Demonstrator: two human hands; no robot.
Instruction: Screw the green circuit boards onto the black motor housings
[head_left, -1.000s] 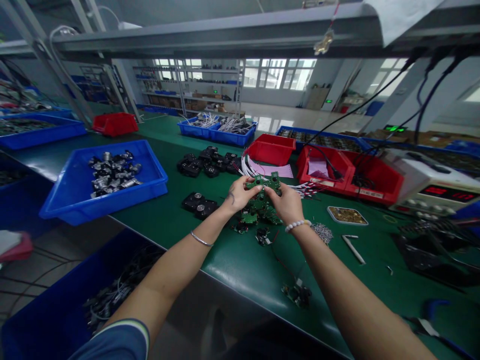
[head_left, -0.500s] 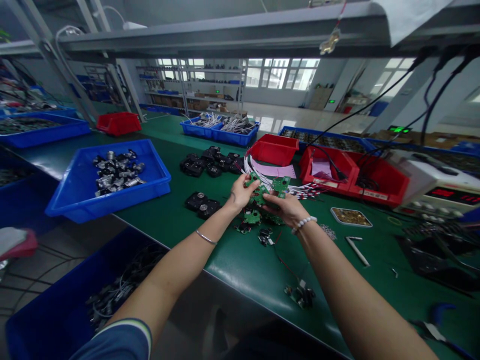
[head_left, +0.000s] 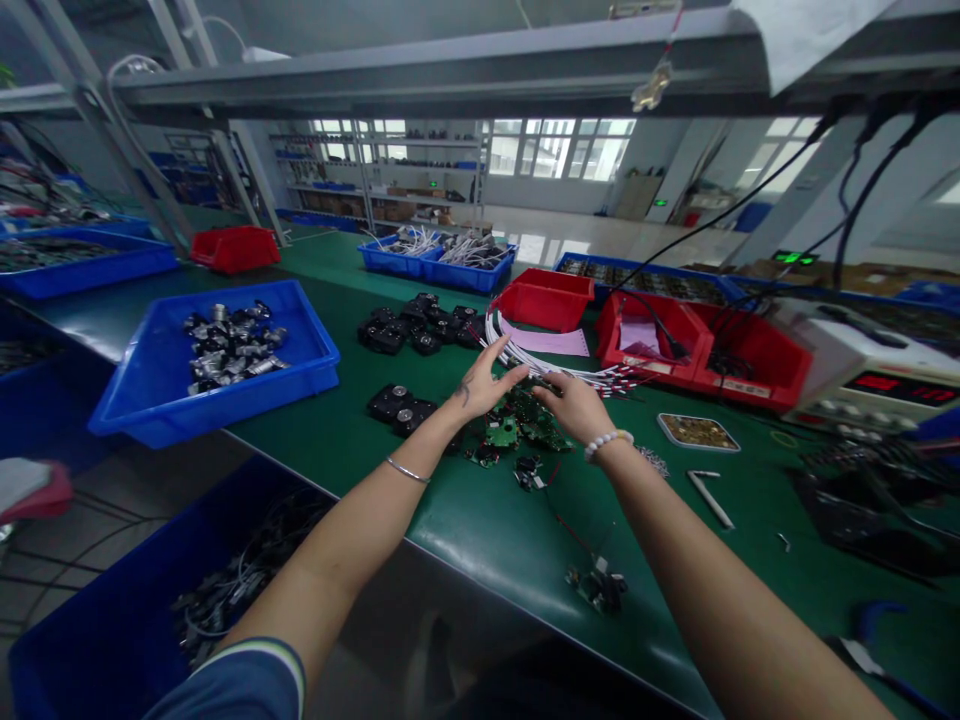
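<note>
Head view, worktop: a green surface carries everything near the hands.
Left hand: the left hand is loose, thumb and forefinger spread well apart in a wide V, with nothing seen between them.
Left fingertips: they reach toward the white cables; whether they touch them, I cannot tell.
Right hand: the right hand is palm down, its fingers slightly bent and parted from the thumb, with no grasped item visible.
Right fingertips: they lie over the back of the board pile; contact with it cannot be made out.
Circuit boards: the green circuit boards lie in an untidy pile beneath and in front of both hands, between the wrists.
Cables: bundled in a curve just behind the hands, red and dark tips toward the right.
Black housings: two black housings sit beside the left hand, each with a round metal piece.
Small assembly: a small black-and-white assembly rests just in front of the boards.
Pins: a heap of small silvery pins lies beside the right wrist, partly hidden.
</note>
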